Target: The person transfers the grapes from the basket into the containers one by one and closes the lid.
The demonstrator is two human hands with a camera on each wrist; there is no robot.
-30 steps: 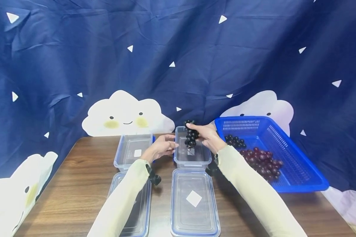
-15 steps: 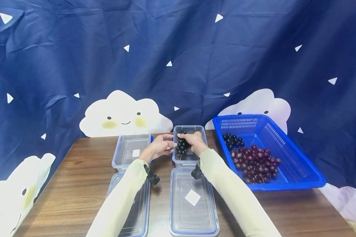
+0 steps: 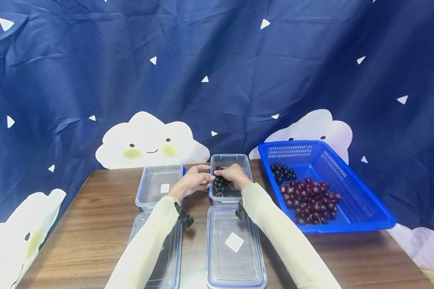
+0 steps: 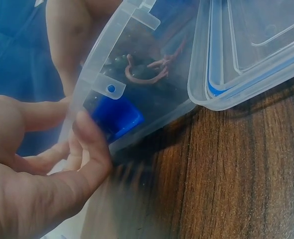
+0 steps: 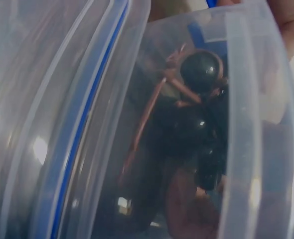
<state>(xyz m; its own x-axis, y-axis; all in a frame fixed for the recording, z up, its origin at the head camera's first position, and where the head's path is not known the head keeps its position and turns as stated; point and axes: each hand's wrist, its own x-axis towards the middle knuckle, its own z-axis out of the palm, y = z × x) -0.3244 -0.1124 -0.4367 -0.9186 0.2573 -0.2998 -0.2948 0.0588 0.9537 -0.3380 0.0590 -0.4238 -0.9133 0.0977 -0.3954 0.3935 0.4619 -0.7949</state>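
My right hand (image 3: 235, 175) reaches down into the right clear plastic container (image 3: 247, 176) and holds a bunch of black grapes (image 3: 221, 188) low inside it. The thumb lies over the grapes; through the cloudy wall in the right wrist view, a finger (image 5: 189, 204) shows beside the dark grapes (image 5: 199, 72) and their brown stem. At the container's left side is my left hand (image 3: 194, 180), its fingers loosely bent. In the left wrist view that hand (image 4: 47, 174) touches the wall by a blue clip (image 4: 118, 118). The right fingertips are partly hidden by the grapes.
Left of the hands stands another clear container (image 3: 162, 180). Two lids with blue seals lie in front, the right lid (image 3: 235, 261) and the left lid (image 3: 166, 261). A blue basket (image 3: 365, 200) at the right holds red grapes (image 3: 311, 200) and black grapes (image 3: 283, 172).
My right hand has lowered the black grapes from above the right container down into it, moving slightly left. My left hand stays at the container's side.
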